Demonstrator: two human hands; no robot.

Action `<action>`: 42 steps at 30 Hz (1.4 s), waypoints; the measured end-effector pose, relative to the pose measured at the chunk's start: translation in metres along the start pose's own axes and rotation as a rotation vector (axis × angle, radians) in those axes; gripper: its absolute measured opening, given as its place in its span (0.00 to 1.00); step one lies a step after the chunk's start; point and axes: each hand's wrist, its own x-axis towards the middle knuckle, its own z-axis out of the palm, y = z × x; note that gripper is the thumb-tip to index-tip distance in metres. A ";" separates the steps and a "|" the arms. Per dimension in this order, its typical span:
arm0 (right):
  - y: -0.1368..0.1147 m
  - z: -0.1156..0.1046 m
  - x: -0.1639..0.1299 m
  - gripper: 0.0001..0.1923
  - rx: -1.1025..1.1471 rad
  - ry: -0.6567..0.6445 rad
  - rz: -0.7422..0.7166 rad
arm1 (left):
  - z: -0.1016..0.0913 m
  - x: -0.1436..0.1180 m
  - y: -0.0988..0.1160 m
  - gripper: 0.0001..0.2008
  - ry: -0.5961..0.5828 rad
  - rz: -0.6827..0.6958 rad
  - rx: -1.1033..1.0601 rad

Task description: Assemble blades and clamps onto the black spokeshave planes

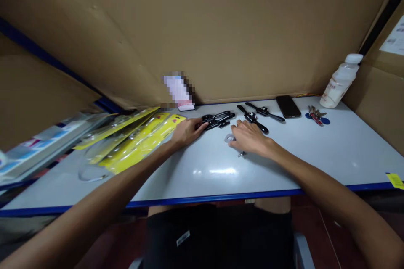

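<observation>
My left hand (187, 132) lies on the white table (315, 155) with its fingertips touching a pile of black metal tools (217, 119). My right hand (249, 138) rests palm down beside it, covering a small grey metal part (229, 138); a small screw (241, 154) lies just under the wrist. Two more black tools (257, 116) lie crossed right behind my right hand. Whether either hand grips anything is not clear.
Yellow blister packs (139, 143) are fanned out left of my left hand. A black phone (288, 106), a bunch of keys (316, 115) and a white bottle (341, 80) sit at the back right. Cardboard walls (221, 29) enclose the table. A yellow sticker (395, 180) marks the right front edge.
</observation>
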 end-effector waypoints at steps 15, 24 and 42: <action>0.022 0.005 0.010 0.16 0.209 -0.055 0.162 | -0.004 -0.003 0.010 0.22 0.004 0.046 -0.049; 0.028 0.016 0.009 0.14 0.233 -0.040 0.229 | -0.008 -0.006 0.016 0.16 -0.018 0.078 -0.136; 0.023 -0.013 0.019 0.14 0.473 0.091 0.217 | -0.009 -0.012 0.038 0.10 -0.095 0.034 -0.218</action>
